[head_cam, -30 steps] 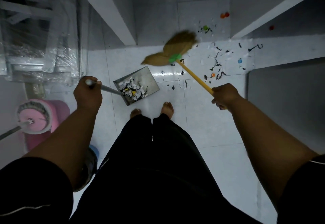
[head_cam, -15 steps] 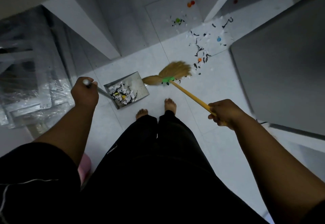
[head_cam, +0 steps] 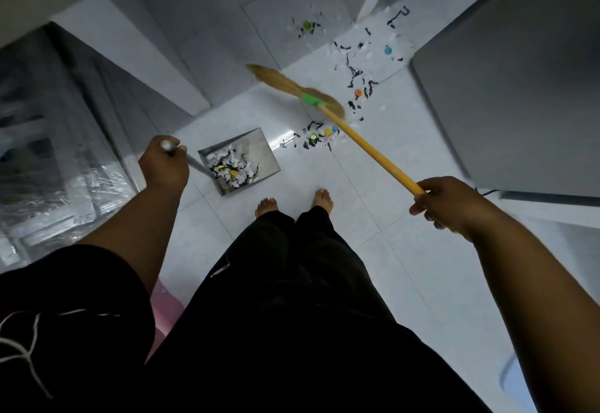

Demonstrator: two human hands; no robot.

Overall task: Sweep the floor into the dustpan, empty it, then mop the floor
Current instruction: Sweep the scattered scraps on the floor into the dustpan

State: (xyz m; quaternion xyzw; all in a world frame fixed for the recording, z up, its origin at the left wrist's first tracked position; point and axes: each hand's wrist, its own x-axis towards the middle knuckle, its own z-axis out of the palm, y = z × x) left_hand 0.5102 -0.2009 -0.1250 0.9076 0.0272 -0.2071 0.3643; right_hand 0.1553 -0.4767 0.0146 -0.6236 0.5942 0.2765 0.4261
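- Two hands are busy and well apart, one on each tool.
- Far left, some shiny plastic-wrapped things (head_cam: 58, 169) sit in the dark. It is hard to tell what they are.
- Low down, a pink thing (head_cam: 165, 312) peeks out by the arm. Most of it is hidden. No mop shows.
- The left hand (head_cam: 164, 166) grips the dustpan handle (head_cam: 194, 166) tight. It has kept the same hold.
- The dustpan (head_cam: 255, 146) sits on the floor (head_cam: 373, 234), just ahead of the bare left foot. It has paper bits (head_cam: 230, 169) heaped at its back.
- Next to the pan's open side lies a little pile (head_cam: 316, 138) of scraps and caps. A moment ago the broom head was there. So it looks like the broom pulled this pile close, but it is not in the pan yet.
- The broom (head_cam: 357, 137) has now swung away from the pan, back toward the mess. Its straw head is blurry, so you cannot tell if it touches the floor.
- Further back, many more scraps (head_cam: 357, 71) are spread about. The sweeping is maybe half done. Emptying and mopping have not begun.
- The right hand (head_cam: 444, 201) is wrapped round the yellow stick near its end. The very end is hidden under the hand.
- Far right stands a big grey cupboard (head_cam: 519, 88), cut off by the edge.
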